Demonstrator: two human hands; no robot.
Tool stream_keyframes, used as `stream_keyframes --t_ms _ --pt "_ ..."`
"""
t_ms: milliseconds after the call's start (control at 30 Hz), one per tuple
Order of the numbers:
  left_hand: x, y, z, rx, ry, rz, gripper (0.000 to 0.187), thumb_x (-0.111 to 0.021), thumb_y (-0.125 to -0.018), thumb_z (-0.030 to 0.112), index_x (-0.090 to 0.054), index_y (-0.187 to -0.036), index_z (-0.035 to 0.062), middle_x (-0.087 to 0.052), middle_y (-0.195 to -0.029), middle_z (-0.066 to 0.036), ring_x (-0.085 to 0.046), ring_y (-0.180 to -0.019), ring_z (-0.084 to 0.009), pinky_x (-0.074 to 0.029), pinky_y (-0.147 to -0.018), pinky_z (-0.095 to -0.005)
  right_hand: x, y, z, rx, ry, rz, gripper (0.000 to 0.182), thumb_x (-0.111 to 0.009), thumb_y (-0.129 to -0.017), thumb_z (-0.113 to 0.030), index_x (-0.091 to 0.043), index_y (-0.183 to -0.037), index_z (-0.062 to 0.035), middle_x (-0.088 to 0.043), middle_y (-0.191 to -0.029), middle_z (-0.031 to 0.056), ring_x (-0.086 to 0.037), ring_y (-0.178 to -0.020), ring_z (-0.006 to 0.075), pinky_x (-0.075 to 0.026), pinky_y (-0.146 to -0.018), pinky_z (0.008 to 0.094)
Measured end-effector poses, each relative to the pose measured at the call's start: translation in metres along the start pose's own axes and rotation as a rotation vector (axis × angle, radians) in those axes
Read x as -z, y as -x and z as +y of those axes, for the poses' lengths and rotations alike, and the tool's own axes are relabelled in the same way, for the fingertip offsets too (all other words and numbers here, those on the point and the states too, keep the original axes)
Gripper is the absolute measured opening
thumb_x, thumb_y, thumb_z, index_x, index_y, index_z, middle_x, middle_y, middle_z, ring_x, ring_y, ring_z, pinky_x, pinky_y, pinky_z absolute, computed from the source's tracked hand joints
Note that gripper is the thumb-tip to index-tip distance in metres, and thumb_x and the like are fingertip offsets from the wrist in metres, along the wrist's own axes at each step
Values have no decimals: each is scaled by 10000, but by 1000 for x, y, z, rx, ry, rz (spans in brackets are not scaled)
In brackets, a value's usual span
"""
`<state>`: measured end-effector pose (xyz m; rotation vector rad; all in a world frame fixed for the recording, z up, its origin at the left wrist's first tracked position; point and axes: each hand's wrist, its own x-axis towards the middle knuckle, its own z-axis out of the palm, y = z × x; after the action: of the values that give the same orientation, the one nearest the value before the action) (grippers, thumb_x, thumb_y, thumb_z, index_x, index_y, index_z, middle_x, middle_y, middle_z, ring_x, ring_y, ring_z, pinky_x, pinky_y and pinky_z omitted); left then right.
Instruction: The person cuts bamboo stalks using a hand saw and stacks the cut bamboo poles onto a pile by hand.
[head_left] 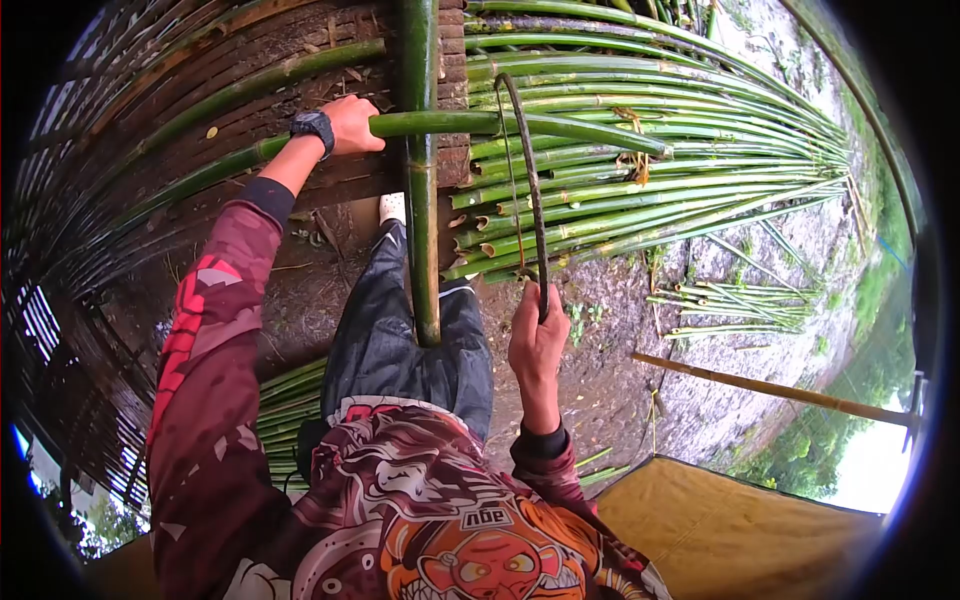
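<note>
My left hand [352, 125] is wrapped round a green bamboo pole [450, 123]. The pole lies crosswise over a thicker upright-running bamboo [424, 220], which extends from the top of the view down to my legs. In my right hand [540, 335] is the handle end of a bow saw [536, 190] with a dark curved frame and a thin blade. Its upper end overlaps the held pole, to the right of the thick bamboo, with the pole passing between blade and frame. The pole's cut end points right.
Many long green bamboo poles [640, 80] lie in a pile at the upper right, some tied together. A smaller bundle [735, 308] rests on the muddy ground. A slatted platform [330, 40] is at the upper left. A brown tarp [740, 520] hangs at the lower right.
</note>
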<state>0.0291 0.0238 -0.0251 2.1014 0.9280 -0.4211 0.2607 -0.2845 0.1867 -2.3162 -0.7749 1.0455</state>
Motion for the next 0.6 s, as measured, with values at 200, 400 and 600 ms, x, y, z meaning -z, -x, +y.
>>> stream_keyframes --t_ms 200,400,600 --pt "3 5 5 9 18 33 386 -694 -688 373 -735 -837 20 -698 -824 -246 -686 -818 -426 -574 -784 -480 -19 -31 -21 110 102 60 290 -529 -1047 -260 -621 -944 -5 -557 -610 173 -580 -549 283 -431 -543 401" --pt "-14 3 -4 7 -60 27 422 -699 -716 394 -743 -930 32 -719 -896 -233 -685 -874 -428 -567 -847 -487 -38 -119 -28 -16 -40 -3 411 -503 -1049 -329 -613 -910 43 -562 -693 249 -553 -632 412 -434 -612 458" --pt "-13 5 -2 50 -99 95 452 -701 -728 404 -744 -985 35 -723 -987 -236 -681 -982 -413 -551 -925 -480 -8 -59 -12 116 44 1 418 -525 -1045 -346 -603 -901 38 -442 -608 85 -448 -576 162 -389 -554 351"
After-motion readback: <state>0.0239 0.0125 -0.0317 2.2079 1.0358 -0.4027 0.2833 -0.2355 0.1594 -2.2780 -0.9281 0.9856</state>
